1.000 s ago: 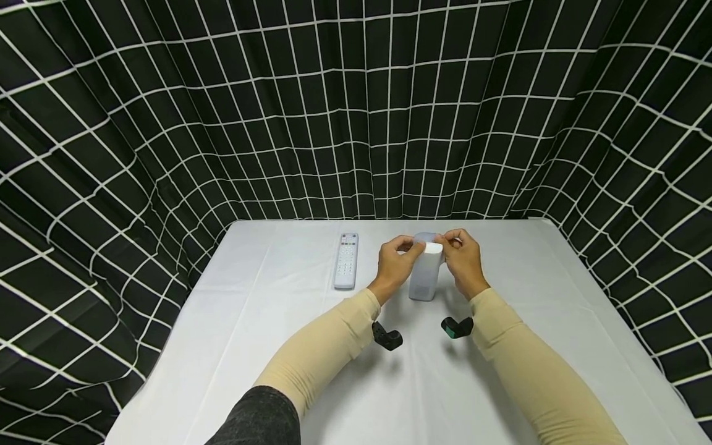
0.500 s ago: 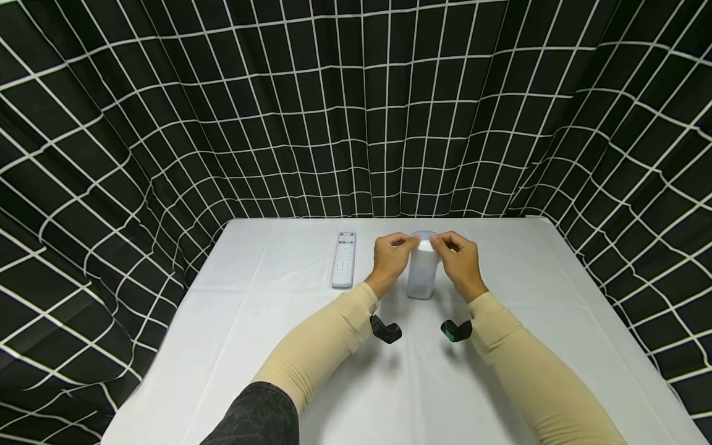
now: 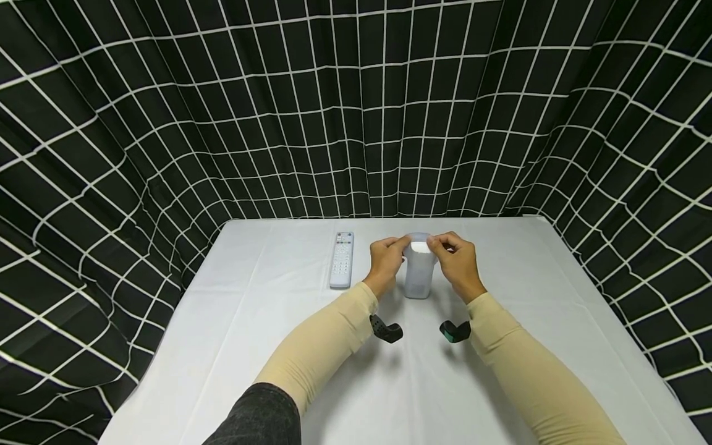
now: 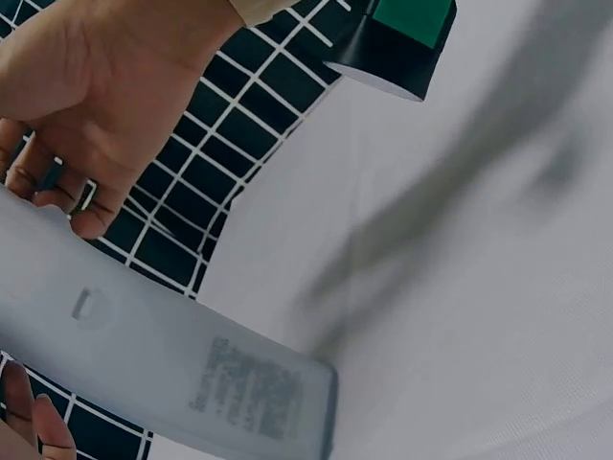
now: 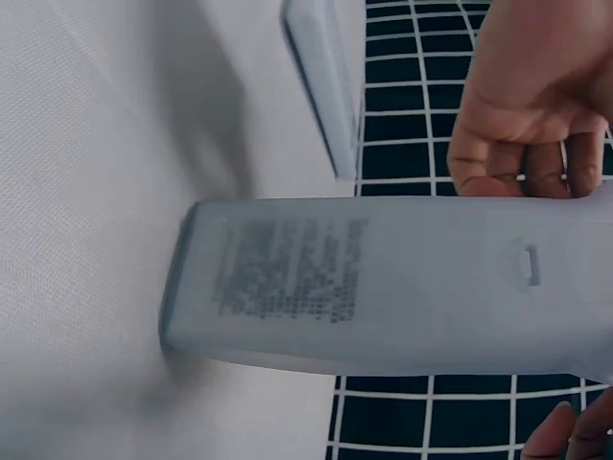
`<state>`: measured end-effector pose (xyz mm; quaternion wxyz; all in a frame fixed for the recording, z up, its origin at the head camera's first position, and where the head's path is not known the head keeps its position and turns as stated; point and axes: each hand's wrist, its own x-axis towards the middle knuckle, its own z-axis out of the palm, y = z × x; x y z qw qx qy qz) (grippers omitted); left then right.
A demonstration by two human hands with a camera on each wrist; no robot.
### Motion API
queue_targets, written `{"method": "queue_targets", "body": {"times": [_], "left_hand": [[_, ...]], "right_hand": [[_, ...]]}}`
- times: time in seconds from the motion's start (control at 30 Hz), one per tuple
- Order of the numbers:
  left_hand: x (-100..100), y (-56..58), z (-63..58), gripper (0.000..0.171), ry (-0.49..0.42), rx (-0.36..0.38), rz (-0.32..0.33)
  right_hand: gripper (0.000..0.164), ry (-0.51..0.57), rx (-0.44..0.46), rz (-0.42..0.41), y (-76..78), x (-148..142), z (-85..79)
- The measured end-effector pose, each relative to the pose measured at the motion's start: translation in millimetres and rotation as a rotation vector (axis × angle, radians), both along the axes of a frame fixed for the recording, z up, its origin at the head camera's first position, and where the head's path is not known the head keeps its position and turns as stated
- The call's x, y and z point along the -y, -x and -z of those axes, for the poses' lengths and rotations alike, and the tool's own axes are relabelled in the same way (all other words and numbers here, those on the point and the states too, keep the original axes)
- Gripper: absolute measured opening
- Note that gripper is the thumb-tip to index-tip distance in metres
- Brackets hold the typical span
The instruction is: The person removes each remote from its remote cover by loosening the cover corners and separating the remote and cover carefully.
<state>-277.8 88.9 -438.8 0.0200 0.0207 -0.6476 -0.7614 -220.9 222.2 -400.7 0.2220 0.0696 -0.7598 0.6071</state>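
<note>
Hands (image 3: 384, 261) (image 3: 459, 262): both pinching upright translucent cover (image 3: 418, 278) at top | remote (image 3: 342, 259) flat on white table (image 3: 267, 309)

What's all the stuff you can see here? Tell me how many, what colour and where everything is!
Remote: one, whitish, lying on the table, left of the left hand
Cover: one, milky and see-through, upright between both hands
Thing inside: one, white at its top, in the cover; maybe another remote, mostly hidden
Label: one, grey, near the cover's lower end, too blurry to read
Table: one, white, under everything
Curtain: black with white lines, around the table; can't tell if it's one piece
Wrist gadgets: two, black, one per wrist
Sleeves: tan on both arms, dark grey higher on the left
Left hand: one, pinching the cover's top
Right hand: one, pinching it too
</note>
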Motion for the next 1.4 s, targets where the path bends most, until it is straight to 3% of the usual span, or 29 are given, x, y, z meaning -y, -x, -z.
{"method": "queue_targets", "body": {"times": [0.17, 0.4, 0.6, 0.9, 1.07, 1.23, 1.4], "left_hand": [[0.4, 1.1, 8.2, 0.022, 0.037, 0.062, -0.003], [0.2, 2.2, 21.1, 0.027, 0.119, 0.216, -0.013], [-0.2, 3.4, 29.0, 0.017, 0.145, 0.307, -0.008], [-0.4, -3.9, 22.1, 0.030, 0.160, 0.283, -0.026], [-1.5, -10.8, 15.0, 0.039, 0.158, 0.170, -0.043], [0.1, -13.8, 11.5, 0.035, 0.195, 0.083, -0.045], [3.1, -13.4, 11.7, 0.034, 0.217, 0.101, -0.023]], "right_hand": [[0.022, 0.013, 0.014, -0.002, -0.2, 1.1, 0.1], [0.024, 0.014, 0.037, -0.002, -1.2, 3.0, 1.3], [0.022, 0.027, 0.041, 0.004, -2.4, 4.2, 1.4], [0.023, 0.020, 0.058, 0.027, -3.0, 2.3, 1.0], [0.023, 0.010, 0.054, 0.049, -2.7, 0.9, 1.1], [0.024, 0.012, 0.055, 0.050, -2.9, 0.9, -0.3], [0.024, 0.022, 0.068, 0.043, -3.6, 2.7, -1.4]]}}
